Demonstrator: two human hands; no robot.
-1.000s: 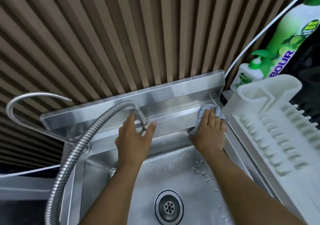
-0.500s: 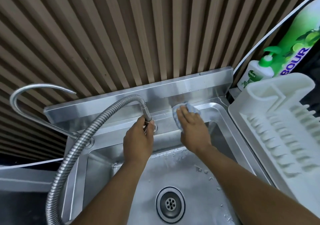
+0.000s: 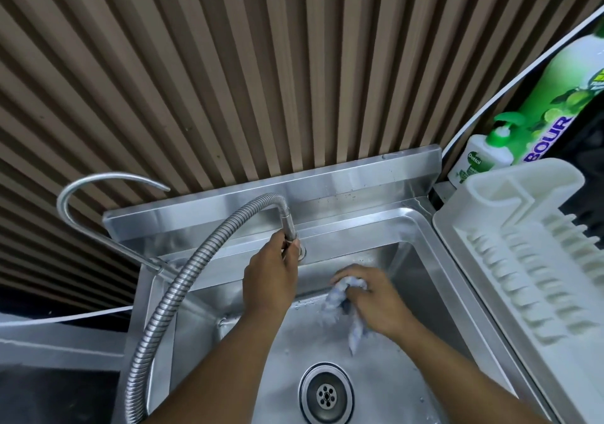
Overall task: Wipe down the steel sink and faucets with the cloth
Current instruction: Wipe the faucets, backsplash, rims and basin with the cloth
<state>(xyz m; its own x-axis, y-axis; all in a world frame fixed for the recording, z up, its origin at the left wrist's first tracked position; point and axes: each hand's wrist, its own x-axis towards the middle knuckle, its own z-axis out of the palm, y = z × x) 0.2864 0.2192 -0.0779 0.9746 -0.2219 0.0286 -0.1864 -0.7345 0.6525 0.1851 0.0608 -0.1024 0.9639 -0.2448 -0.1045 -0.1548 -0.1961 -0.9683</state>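
Hands are both over the steel sink [image 3: 434, 270]. The left hand [image 3: 271, 280] is at the back edge of the sink, near the middle. Its fingers [image 3: 276, 244] are curled round the bottom end of the bendy hose faucet [image 3: 183, 289], right where it goes into the steel. The hose bends over to the left and runs down along the left edge of the sink.

The right hand [image 3: 376, 302] is lower, inside the bowl, close to the back wall. Its fingers [image 3: 356, 271] are clenched round the cloth [image 3: 340, 294]. The cloth is pale blue and white and all bunched up. One end hangs down under the hand. I cannot tell if the cloth touches the steel.

The drain [image 3: 327, 394] sits in the bottom of the bowl, nearer the front edge. A thin curved faucet [image 3: 81, 195] stands at the back left corner.

A white dish rack [image 3: 523, 260] lies just beside the right edge of the sink. Past the back right corner stand a small white soap bottle [image 3: 477, 162] with a green pump and a big green bottle [image 3: 555, 96]. A wall [image 3: 228, 64] of brown slats rises behind the sink.
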